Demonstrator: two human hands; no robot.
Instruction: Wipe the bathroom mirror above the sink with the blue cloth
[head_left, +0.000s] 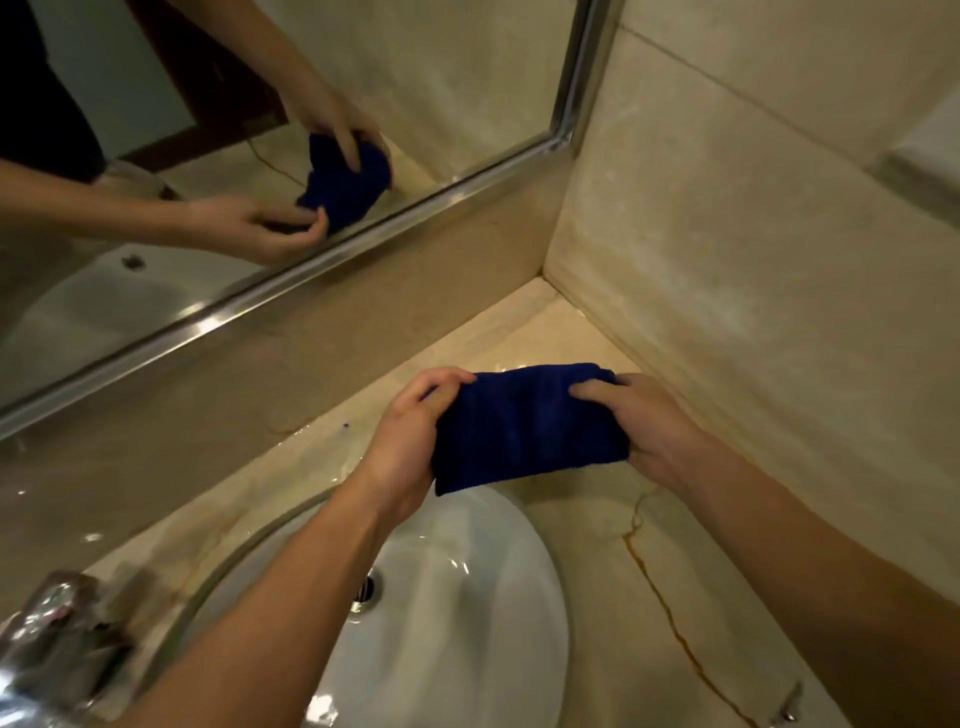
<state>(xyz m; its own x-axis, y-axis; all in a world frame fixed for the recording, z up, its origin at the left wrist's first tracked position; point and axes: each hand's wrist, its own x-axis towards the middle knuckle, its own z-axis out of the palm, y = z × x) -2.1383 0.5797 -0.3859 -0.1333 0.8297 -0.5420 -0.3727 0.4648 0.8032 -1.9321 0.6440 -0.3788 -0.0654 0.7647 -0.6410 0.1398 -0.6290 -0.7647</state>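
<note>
A folded dark blue cloth (524, 426) is held between both hands above the counter, just past the sink's far rim. My left hand (410, 436) grips its left edge with curled fingers. My right hand (644, 426) grips its right edge, fingers over the top. The mirror (467, 78) with a metal frame fills the upper left and reflects both hands and the cloth. Neither hand touches the mirror.
A white oval sink (467, 597) with a drain sits below the hands. The beige stone counter (675, 571) is wet and has a brown crack. A chrome faucet (57, 639) is at lower left. A tiled wall (753, 260) closes the right side.
</note>
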